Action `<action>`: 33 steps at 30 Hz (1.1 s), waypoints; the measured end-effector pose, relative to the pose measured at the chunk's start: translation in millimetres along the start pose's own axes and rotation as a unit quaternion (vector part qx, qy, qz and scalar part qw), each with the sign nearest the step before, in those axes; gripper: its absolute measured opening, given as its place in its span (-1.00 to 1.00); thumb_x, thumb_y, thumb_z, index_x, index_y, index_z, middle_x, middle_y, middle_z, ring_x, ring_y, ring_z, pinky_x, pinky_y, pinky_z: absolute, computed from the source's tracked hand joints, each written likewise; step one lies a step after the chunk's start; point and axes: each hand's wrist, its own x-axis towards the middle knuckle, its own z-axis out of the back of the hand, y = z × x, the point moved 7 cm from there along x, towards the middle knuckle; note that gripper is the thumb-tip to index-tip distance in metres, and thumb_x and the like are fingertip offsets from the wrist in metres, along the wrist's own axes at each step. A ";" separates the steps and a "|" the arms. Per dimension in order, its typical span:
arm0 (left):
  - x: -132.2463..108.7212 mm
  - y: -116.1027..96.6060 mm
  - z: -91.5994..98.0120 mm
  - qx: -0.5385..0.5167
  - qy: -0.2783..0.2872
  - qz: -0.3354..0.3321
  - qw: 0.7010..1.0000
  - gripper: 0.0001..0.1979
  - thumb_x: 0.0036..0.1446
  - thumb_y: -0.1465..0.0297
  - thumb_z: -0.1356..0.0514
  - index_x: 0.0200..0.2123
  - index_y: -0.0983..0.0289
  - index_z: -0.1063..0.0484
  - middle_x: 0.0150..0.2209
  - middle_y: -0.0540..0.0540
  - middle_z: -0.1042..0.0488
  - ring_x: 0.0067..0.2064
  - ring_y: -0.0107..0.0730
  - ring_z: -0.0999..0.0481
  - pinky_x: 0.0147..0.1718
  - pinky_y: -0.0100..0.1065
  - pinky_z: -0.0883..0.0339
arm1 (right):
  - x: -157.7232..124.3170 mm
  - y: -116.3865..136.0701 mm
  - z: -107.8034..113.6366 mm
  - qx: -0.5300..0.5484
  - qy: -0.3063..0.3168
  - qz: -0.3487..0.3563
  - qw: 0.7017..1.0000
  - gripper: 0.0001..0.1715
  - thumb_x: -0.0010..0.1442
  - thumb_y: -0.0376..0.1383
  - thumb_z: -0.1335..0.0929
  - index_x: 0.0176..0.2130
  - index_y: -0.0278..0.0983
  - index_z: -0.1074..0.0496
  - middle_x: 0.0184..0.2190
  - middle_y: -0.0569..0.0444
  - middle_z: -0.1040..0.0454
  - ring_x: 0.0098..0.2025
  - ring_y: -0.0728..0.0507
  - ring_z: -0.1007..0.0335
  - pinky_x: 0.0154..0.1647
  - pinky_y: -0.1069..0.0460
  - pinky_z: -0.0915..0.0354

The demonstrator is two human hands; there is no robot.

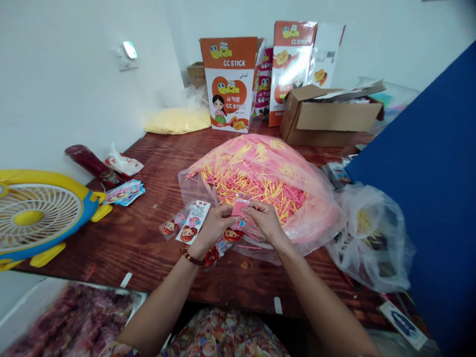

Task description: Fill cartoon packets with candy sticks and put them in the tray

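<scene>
A small bundle of pink sticks (238,208) is pinched between my two hands, in front of the big plastic bag. My left hand (215,223), with a beaded bracelet at the wrist, closes on its left side. From the right, the fingers of my right hand (263,219) grip its edge. Just below the bundle shows a printed pouch (233,234) with a red-haired cartoon figure; whether the sticks are inside it I cannot tell. Beyond my hands, the large clear bag (316,198) lies open, full of loose pink and yellow sticks (256,186).
Printed pouches (193,223) lie left of my left hand. A yellow-blue fan (44,218), a dark red bottle (89,161) and a tissue pack (124,163) are further left. Boxes (228,84) and an open carton (327,116) stand behind; a knotted plastic bag (372,238) sits right.
</scene>
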 end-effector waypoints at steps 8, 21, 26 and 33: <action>-2.2 6.5 3.8 -0.008 -0.022 0.024 0.999 -0.68 -0.21 0.30 -0.47 -0.36 0.35 -0.59 -0.43 0.05 -0.59 -0.40 -0.43 -0.48 -0.32 -0.40 -0.32 | 1.7 -5.0 -3.1 -0.028 0.056 0.005 0.998 -0.61 -0.10 -0.11 -0.48 -0.59 -0.27 -0.28 -0.61 0.25 -0.20 -0.51 0.04 -0.06 -0.45 0.10 -0.06; -7.2 1.2 3.8 0.046 0.001 0.000 0.999 -0.74 -0.15 0.29 -0.43 -0.37 0.32 -0.59 -0.42 0.04 -0.59 -0.37 -0.37 -0.50 -0.27 -0.36 -0.35 | 8.6 67.4 15.9 -0.279 0.113 0.125 0.946 -0.65 0.20 -0.12 -0.36 -0.48 -0.29 -0.46 -0.59 0.19 -0.32 -0.49 0.01 -0.18 -0.43 0.10 -0.08; -7.4 2.1 4.8 0.061 0.009 -0.010 0.998 -0.78 -0.11 0.33 -0.40 -0.36 0.30 -0.59 -0.39 0.03 -0.60 -0.32 -0.34 -0.52 -0.24 -0.35 -0.35 | 12.5 74.8 12.5 -0.341 0.129 0.154 0.918 -0.73 0.24 -0.19 -0.33 -0.38 -0.30 -0.51 -0.55 0.18 -0.38 -0.50 0.03 -0.18 -0.42 0.11 -0.05; -7.9 -2.8 3.0 0.085 0.018 -0.015 0.996 -0.78 -0.09 0.32 -0.39 -0.35 0.31 -0.59 -0.40 0.02 -0.58 -0.34 -0.37 -0.48 -0.27 -0.38 -0.32 | 14.1 78.9 8.5 -0.460 0.162 0.125 0.864 -0.55 0.26 -0.16 -0.30 -0.58 -0.31 -0.41 -0.66 0.20 -0.22 -0.57 0.04 -0.08 -0.49 0.08 0.08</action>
